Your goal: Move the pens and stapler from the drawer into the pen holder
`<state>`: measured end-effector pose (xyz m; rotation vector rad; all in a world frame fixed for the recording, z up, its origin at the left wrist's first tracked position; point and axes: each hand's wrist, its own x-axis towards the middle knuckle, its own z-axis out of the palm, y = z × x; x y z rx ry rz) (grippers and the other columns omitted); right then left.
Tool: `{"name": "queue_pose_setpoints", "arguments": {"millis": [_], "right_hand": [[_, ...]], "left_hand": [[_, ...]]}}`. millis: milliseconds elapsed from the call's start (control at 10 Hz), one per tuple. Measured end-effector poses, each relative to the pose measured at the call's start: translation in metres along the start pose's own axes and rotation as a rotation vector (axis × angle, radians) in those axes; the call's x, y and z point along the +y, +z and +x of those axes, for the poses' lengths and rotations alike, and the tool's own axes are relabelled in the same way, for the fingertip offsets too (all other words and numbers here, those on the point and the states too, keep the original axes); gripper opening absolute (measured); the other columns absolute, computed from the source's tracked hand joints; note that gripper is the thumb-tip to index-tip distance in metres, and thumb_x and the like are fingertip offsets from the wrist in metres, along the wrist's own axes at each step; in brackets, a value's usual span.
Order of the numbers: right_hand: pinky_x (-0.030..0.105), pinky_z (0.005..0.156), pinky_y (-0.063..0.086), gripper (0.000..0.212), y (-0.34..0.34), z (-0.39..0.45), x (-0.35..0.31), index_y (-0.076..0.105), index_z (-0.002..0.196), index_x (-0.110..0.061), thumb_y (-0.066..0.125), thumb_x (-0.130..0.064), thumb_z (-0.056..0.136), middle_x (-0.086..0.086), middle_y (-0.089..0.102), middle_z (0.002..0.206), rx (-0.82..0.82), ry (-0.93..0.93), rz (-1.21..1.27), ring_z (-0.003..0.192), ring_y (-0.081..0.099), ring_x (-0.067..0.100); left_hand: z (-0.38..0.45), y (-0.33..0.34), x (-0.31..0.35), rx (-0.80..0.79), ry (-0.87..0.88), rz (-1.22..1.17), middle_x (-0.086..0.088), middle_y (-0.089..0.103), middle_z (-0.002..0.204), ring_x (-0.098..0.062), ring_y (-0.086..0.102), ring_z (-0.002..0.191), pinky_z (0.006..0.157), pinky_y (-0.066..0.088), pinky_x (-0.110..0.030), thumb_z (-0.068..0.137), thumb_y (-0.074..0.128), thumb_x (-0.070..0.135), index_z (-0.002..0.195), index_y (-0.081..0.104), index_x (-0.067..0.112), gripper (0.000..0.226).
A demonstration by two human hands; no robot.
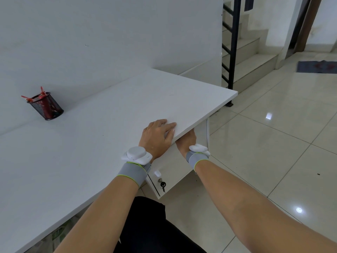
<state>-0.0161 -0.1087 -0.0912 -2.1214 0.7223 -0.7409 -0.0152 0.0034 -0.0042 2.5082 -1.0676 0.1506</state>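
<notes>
A black mesh pen holder point(46, 106) stands on the white desk point(102, 125) at the far left, with red pens sticking out of its top and something red inside. My left hand point(157, 137) lies flat on the desk near its right front edge, fingers spread and holding nothing. My right hand point(186, 141) reaches under the desk edge, above the white drawer front point(173, 172); its fingers are hidden by the desktop. The drawer's inside does not show. No stapler is visible.
A lock with a hanging key point(162, 184) sits on the drawer front. To the right lie a glossy tiled floor point(273, 143), a staircase with a black railing point(232, 52) and a dark mat point(317, 66). A white wall backs the desk.
</notes>
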Motion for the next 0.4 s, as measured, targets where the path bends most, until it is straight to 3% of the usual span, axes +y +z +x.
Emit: {"name": "queue_pose_setpoints", "arguments": {"millis": [200, 400], "right_hand": [[0.033, 0.102, 0.036, 0.042, -0.0047, 0.0015, -0.0015, 0.044, 0.128, -0.009, 0.052, -0.019, 0.088, 0.015, 0.055, 0.130, -0.092, 0.059, 0.096, 0.121, 0.049, 0.033], [0.027, 0.090, 0.040, 0.037, -0.0080, 0.0012, -0.0059, 0.049, 0.122, -0.011, 0.055, -0.018, 0.086, 0.013, 0.060, 0.123, -0.051, 0.145, 0.249, 0.114, 0.054, 0.032]], "left_hand": [[-0.0011, 0.0004, -0.0021, -0.006, 0.001, -0.009, -0.009, 0.049, 0.137, -0.029, 0.041, 0.126, 0.105, 0.034, -0.042, 0.092, 0.044, 0.025, 0.121, 0.056, 0.025, 0.032], [-0.0007, 0.0004, -0.0034, 0.019, 0.010, -0.032, -0.010, 0.049, 0.137, -0.028, 0.041, 0.126, 0.105, 0.034, -0.041, 0.092, 0.044, 0.024, 0.121, 0.056, 0.024, 0.032]]}}
